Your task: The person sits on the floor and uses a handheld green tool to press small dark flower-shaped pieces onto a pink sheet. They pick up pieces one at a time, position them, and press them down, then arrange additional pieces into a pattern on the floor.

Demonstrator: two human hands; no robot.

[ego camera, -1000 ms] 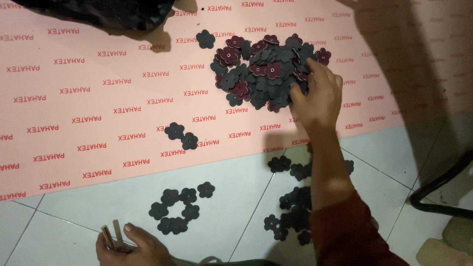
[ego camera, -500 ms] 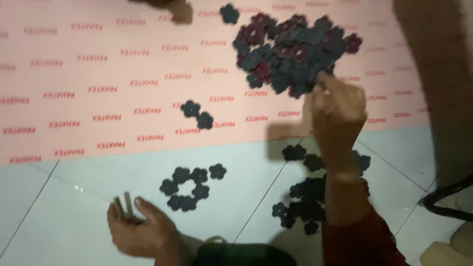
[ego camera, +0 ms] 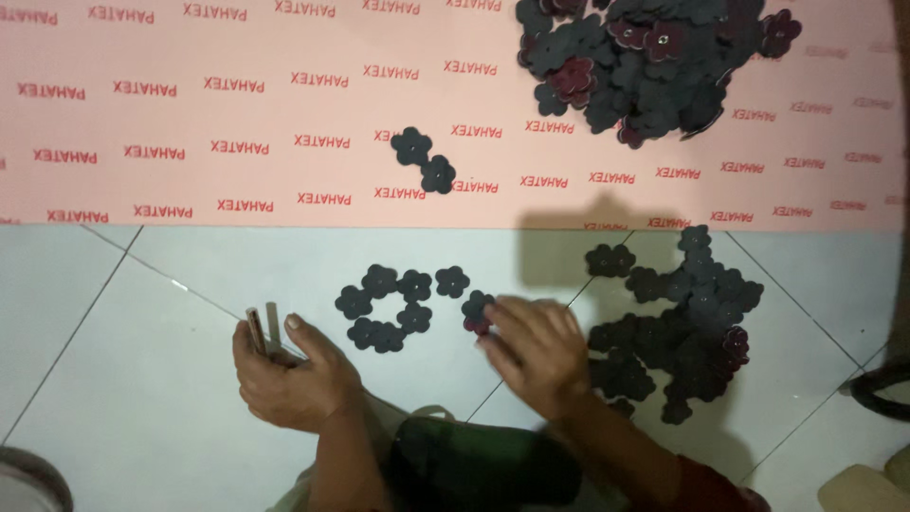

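Flower cutouts, dark and flat, lie in a small loose ring on the white tiled floor, just below the lower edge of the pink printed sheet. The right hand rests beside this ring, its fingertips pinching one flower that shows a dark red patch at its lower side; that flower lies on the tile, a little to the right of the ring and apart from it. The left hand sits on the floor to the left of the ring, closed around a thin metal tool whose two narrow ends stick up past the thumb. What kind of tool it is cannot be told.

To the right of the right hand a bigger heap of the same dark flowers spreads over the tiles, with a dark red one at its right side. On the sheet two more flowers lie touching each other near its lower edge, about the middle. At the sheet's upper right a large pile mixes dark and maroon flowers, overlapping thickly.

A dark green cloth covers the person's lap at the bottom edge. A grey round rim shows in the lower left corner of the floor.
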